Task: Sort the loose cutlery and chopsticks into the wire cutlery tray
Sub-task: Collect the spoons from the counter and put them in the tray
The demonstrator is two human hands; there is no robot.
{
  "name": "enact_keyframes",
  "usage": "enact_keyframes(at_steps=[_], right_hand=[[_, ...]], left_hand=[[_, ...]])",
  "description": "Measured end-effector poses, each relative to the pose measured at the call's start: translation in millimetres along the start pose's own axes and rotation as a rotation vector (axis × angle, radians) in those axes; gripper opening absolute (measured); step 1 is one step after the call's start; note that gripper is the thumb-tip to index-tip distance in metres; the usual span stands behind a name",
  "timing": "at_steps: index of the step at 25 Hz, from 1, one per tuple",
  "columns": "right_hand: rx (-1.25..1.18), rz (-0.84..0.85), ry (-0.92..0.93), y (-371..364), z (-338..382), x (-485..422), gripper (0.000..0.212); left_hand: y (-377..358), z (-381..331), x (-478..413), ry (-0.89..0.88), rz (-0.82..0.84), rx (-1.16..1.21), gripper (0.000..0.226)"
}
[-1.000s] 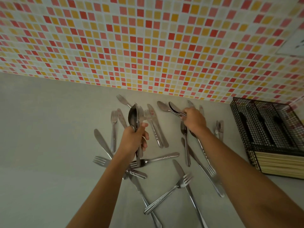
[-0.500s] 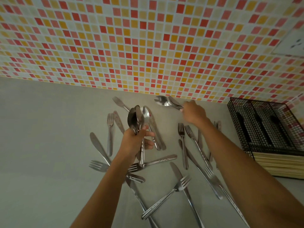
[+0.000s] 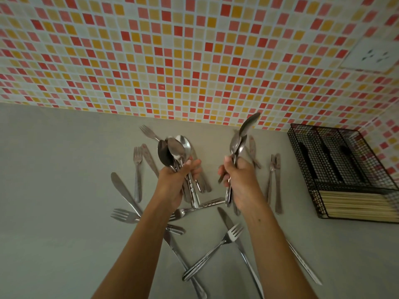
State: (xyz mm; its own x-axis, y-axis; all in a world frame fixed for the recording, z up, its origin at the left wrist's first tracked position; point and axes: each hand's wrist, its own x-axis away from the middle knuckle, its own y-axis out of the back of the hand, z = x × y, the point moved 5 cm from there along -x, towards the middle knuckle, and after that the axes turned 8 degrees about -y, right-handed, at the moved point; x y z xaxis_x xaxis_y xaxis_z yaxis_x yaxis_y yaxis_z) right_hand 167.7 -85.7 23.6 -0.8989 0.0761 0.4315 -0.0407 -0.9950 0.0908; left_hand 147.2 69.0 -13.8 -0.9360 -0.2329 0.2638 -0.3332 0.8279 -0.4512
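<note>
Countertop (image 3: 54, 190): both hands (image 3: 172, 182) grip several spoons (image 3: 174, 149).

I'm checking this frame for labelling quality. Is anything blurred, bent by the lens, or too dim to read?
Head view: the spoons in the right hand are motion-smeared, mostly the top bowl; the left hand's spoons stay sharper. The wide lens curves the tiled wall and skews the wire tray. Light is dim and flat, with soft shadows and slight glare on one spoon.
</note>
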Motion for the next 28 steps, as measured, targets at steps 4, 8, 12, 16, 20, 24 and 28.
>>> enact_keyframes(at_steps=[4,8,12,16,20,24,28], right_hand=[[0.208,-0.07,0.079,-3.1,-20.2,18.4,0.019],[0.182,-0.014,0.121,-14.1,-31.9,22.7,0.009],[0.405,-0.112,0.229,-21.3,-42.2,30.5,0.016],[0.334,-0.117,0.15,-26.0,-61.9,30.7,0.016],[0.338,-0.105,0.097,-28.6,-69.7,24.5,0.022],[0.231,-0.223,0.173,-20.0,-62.3,22.8,0.017],[0.097,-0.237,0.215,-17.8,-56.7,28.5,0.011]], left_hand=[[2.1,6.1,4.1,0.011,-0.034,0.027,0.02],[0.0,10.4,3.8,0.067,-0.08,0.173,0.015],[-0.5,12.2,2.4,0.081,-0.106,0.206,0.016],[2.7,13.9,0.3,0.096,-0.11,0.222,0.02],[6.8,10.3,-0.6,0.056,-0.075,0.221,0.015],[11.8,11.9,-0.3,0.077,-0.096,0.204,0.015],[12.3,9.3,1.8,0.093,-0.159,0.238,0.008]])
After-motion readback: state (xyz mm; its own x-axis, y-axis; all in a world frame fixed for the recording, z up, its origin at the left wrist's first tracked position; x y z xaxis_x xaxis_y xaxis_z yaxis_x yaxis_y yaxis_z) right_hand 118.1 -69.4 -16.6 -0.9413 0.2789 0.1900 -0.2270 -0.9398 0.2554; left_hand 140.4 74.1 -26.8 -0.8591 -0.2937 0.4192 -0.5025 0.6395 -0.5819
